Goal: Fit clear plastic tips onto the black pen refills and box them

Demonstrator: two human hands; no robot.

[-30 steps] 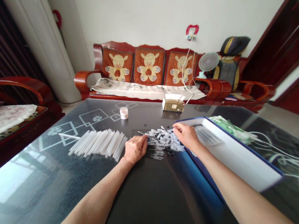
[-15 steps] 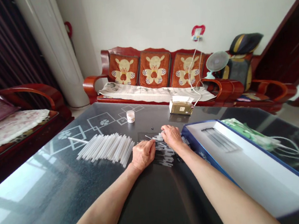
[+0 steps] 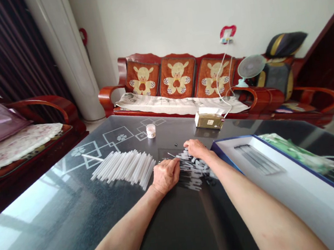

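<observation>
My left hand (image 3: 165, 175) is closed in a pinch, with a thin rod like a pen refill (image 3: 171, 155) sticking out past its fingertips. Left of it lies a row of translucent white tubes (image 3: 123, 167), like pen barrels, side by side on the dark glossy table (image 3: 165, 238). My right hand (image 3: 198, 148) reaches to the far edge of a heap of small whitish pieces (image 3: 192, 172), fingers bent together and pointing down; what they hold, if anything, is hidden. A tiny black piece (image 3: 176, 144) lies alone beyond the heap.
To the right stands an open blue-edged white box (image 3: 269, 193) with several thin dark-tipped pens (image 3: 258, 158) inside. Beside it lies a green-and-white plastic bag (image 3: 292, 152). A small white cup (image 3: 151, 131) and a tissue box (image 3: 209, 120) stand farther back, before a wooden sofa (image 3: 110, 95).
The whole view has shifted slightly, moving things to the right in the picture. My right hand's fingers have drawn closer together at the heap; my left hand keeps its pinch on the rod.
</observation>
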